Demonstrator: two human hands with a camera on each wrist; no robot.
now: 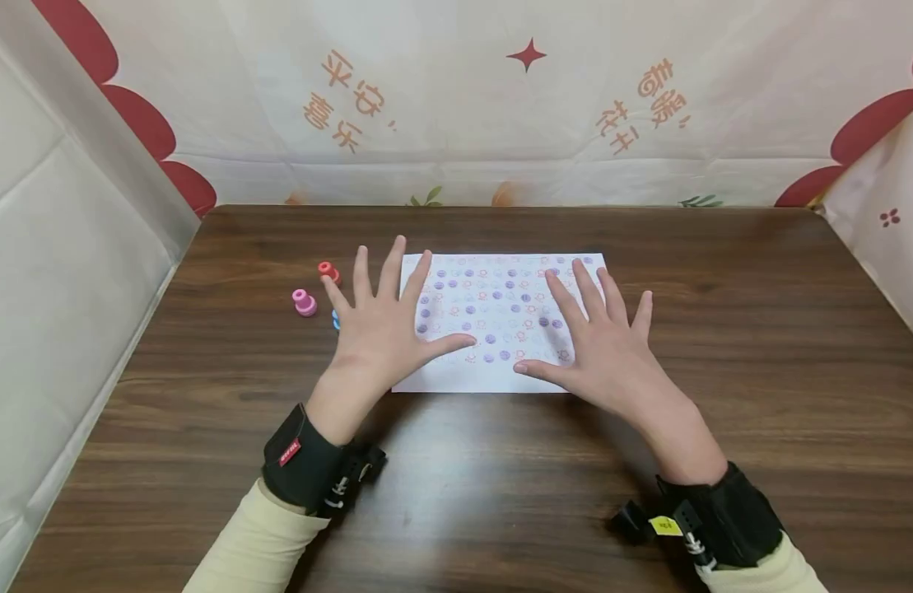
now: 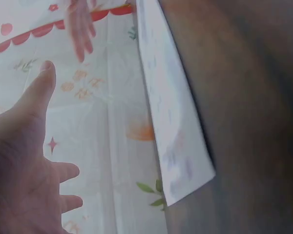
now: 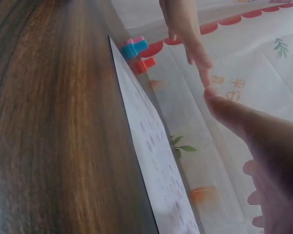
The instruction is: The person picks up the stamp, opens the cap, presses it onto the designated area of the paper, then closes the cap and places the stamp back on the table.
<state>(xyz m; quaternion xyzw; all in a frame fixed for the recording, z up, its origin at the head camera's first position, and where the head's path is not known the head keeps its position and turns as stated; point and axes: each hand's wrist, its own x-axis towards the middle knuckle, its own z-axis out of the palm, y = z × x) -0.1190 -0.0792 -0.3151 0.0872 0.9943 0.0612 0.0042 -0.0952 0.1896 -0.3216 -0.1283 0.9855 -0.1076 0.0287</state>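
A white sheet of paper [image 1: 456, 375] lies flat on the table, covered with rows of small purple, red and pale blue stamped marks. My left hand [image 1: 382, 329] hovers over its left edge, fingers spread, holding nothing. Over the right part of the sheet my right hand [image 1: 607, 354] is likewise spread and holds nothing. Left of the paper stand a pink toy stamp [image 1: 304, 302] and a red stamp [image 1: 328, 272]. A blue stamp [image 3: 135, 48] shows in the right wrist view; in the head view my left hand hides most of it.
The brown wooden table [image 1: 500, 494] runs back to a white patterned cloth [image 1: 456, 107] hanging behind it. A pale cloth wall [image 1: 63, 247] closes off the left side. Each wrist wears a black strap [image 1: 304, 457] with a small camera.
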